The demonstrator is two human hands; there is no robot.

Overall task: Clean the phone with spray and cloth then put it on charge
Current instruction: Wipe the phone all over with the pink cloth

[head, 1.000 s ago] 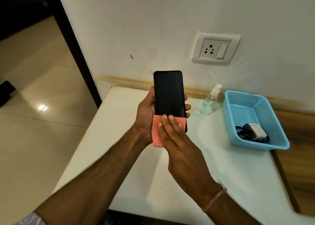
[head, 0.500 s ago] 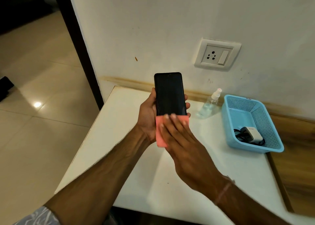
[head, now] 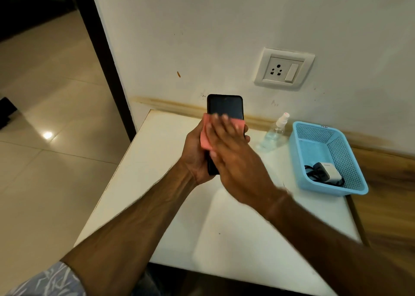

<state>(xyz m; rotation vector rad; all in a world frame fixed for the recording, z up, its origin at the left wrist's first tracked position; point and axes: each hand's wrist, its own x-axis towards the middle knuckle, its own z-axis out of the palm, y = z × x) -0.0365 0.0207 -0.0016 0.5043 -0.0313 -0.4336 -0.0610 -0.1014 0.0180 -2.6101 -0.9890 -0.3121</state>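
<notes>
While only the head camera covers this moment, we can read both grips well from it. We see the left hand [head: 194, 159] wrapped round the lower half of the phone [head: 225, 105], fingertips curling past its right edge. It holds the phone upright above the white table [head: 247, 228] with the dark screen towards the wearer, which we judge gives the wiping hand a firm backing. The right hand [head: 238, 161] lies flat, its fingers [head: 221, 125] straight and close together, pressing the pink cloth [head: 205, 138] against the middle of the screen and grasping nothing. A flat hand spreads pressure evenly over the glass. The top of the screen shows bare above the cloth. By the wall stands the spray bottle [head: 275, 132], just beside the blue basket [head: 357, 183], where the white charger [head: 329, 172] lies with its dark cable. The wall socket [head: 283, 69] above them has nothing plugged in, so we take wiping as the step in hand and charging as not yet begun.
</notes>
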